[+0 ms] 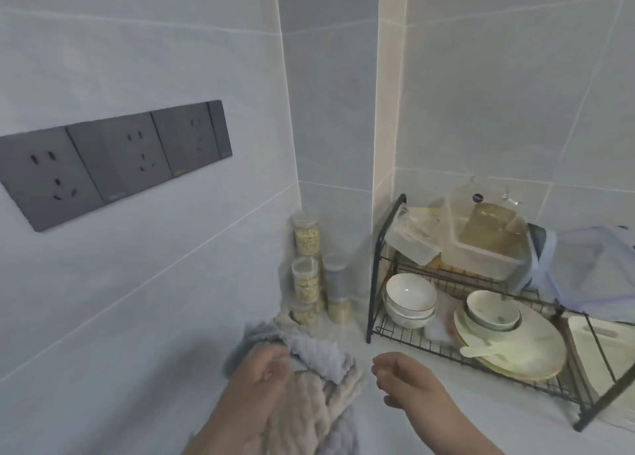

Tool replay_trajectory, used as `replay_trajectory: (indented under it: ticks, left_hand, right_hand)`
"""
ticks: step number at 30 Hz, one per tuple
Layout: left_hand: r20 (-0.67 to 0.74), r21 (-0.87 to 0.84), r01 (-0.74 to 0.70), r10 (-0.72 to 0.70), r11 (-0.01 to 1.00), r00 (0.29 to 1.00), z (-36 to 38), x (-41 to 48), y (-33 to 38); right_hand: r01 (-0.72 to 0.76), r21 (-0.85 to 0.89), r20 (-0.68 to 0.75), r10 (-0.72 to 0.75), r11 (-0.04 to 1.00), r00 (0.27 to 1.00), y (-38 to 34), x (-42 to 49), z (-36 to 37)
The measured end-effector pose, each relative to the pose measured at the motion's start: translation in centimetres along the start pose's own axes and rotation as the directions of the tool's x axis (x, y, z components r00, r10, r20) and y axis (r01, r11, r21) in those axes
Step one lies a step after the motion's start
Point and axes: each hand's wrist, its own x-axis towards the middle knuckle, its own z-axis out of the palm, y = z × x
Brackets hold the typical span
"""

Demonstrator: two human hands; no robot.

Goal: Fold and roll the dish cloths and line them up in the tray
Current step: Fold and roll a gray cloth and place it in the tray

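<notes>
A heap of fluffy dish cloths lies on the white counter near the wall corner: a grey cloth [319,353] on top and a beige cloth [309,410] under it. My left hand [264,372] rests on the heap, its fingers closed on the grey cloth's edge. My right hand [402,379] hovers just to the right of the cloths, fingers loosely curled and apart, holding nothing. No tray for the cloths is in view.
A black wire dish rack [374,303] stands at the right with white bowls [410,298], plates [525,348] and plastic containers [488,248] on top. Several clear jars [305,238] are stacked in the corner. Grey wall sockets [113,159] sit on the left wall.
</notes>
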Motion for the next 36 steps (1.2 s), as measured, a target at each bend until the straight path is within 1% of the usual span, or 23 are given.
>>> replay_trajectory:
  ticks: [4, 5, 7, 9, 11, 12, 15, 17, 19, 21, 23, 24, 26, 27, 28, 32, 34, 36]
  left_hand:
    - [0.092, 0.237, -0.009, -0.013, 0.971, 0.996, -1.4, 8.1, -2.9]
    - [0.114, 0.295, -0.032, -0.002, 0.955, 0.993, -1.4, 9.4, -3.4]
    - [0.171, 0.392, -0.068, 0.0, 0.917, 0.985, -1.3, 12.0, -4.6]
    - [0.21, 0.465, -0.081, -0.021, 0.882, 0.977, -1.0, 14.1, -5.8]
    - [0.229, 0.5, -0.095, -0.025, 0.861, 0.973, -0.8, 15.1, -6.5]
    - [0.232, 0.523, -0.111, -0.017, 0.845, 0.972, -0.7, 15.4, -6.9]
    - [0.224, 0.579, -0.14, 0.008, 0.804, 0.975, -1.1, 15.9, -7.5]
    - [0.192, 0.569, -0.16, 0.059, 0.807, 0.98, -1.6, 16.1, -7.8]
    - [0.144, 0.543, -0.224, 0.172, 0.809, 0.974, -2.1, 16.1, -7.5]
    - [0.11, 0.573, -0.291, 0.28, 0.766, 0.954, -2.8, 15.7, -6.6]
    - [0.107, 0.597, -0.29, 0.284, 0.748, 0.953, -3.4, 15.1, -5.1]
    - [0.121, 0.583, -0.289, 0.271, 0.759, 0.955, -3.6, 14.9, -4.3]
    - [0.17, 0.53, -0.288, 0.233, 0.798, 0.957, -3.9, 14.3, -2.5]
    - [0.203, 0.516, -0.293, 0.217, 0.805, 0.955, -3.8, 13.9, -1.6]
    - [0.231, 0.511, -0.322, 0.233, 0.797, 0.945, -3.4, 13.6, -0.7]
    - [0.27, 0.552, -0.435, 0.342, 0.711, 0.9, -0.6, 11.8, 4.1]
    - [0.3, 0.537, -0.489, 0.386, 0.688, 0.872, 2.1, 10.6, 6.9]
    - [0.323, 0.522, -0.525, 0.414, 0.672, 0.851, 5.3, 9.8, 9.1]
  right_hand:
    - [-0.104, 0.005, -0.073, 0.104, 0.995, 0.992, 1.4, 7.5, 5.0]
    - [-0.13, -0.028, -0.094, 0.127, 0.991, 0.987, 2.0, 8.9, 6.0]
    - [-0.181, -0.152, -0.108, 0.166, 0.972, 0.98, 3.2, 11.8, 8.0]
    - [-0.256, -0.26, -0.131, 0.229, 0.931, 0.965, 4.3, 13.8, 9.6]
    - [-0.338, -0.289, -0.184, 0.294, 0.896, 0.938, 4.8, 14.9, 10.5]
    - [-0.348, -0.298, -0.218, 0.292, 0.889, 0.931, 4.9, 15.1, 10.6]
    - [-0.305, -0.292, -0.28, 0.224, 0.906, 0.933, 4.4, 15.1, 10.2]
    - [-0.269, -0.281, -0.311, 0.178, 0.921, 0.933, 3.9, 14.5, 9.5]
    - [-0.19, -0.292, -0.321, 0.091, 0.937, 0.943, 3.2, 13.7, 8.7]
    - [-0.096, -0.267, -0.352, -0.004, 0.959, 0.936, 1.9, 12.6, 7.9]
    - [-0.013, -0.214, -0.417, -0.08, 0.977, 0.905, 0.0, 11.2, 6.7]
    - [0.02, -0.178, -0.453, -0.1, 0.984, 0.886, -1.0, 10.4, 6.0]
    - [0.076, -0.14, -0.527, -0.139, 0.987, 0.838, -2.9, 8.5, 4.2]
    - [0.102, -0.137, -0.556, -0.161, 0.985, 0.815, -3.6, 7.4, 3.1]
    - [0.122, -0.138, -0.581, -0.18, 0.983, 0.794, -4.1, 6.2, 1.9]
    - [0.112, -0.209, -0.661, -0.225, 0.971, 0.716, -4.5, 1.7, -3.7]
    - [0.079, -0.23, -0.698, -0.221, 0.97, 0.681, -4.3, -0.8, -6.9]
    - [0.04, -0.228, -0.724, -0.197, 0.973, 0.662, -3.6, -2.8, -10.0]
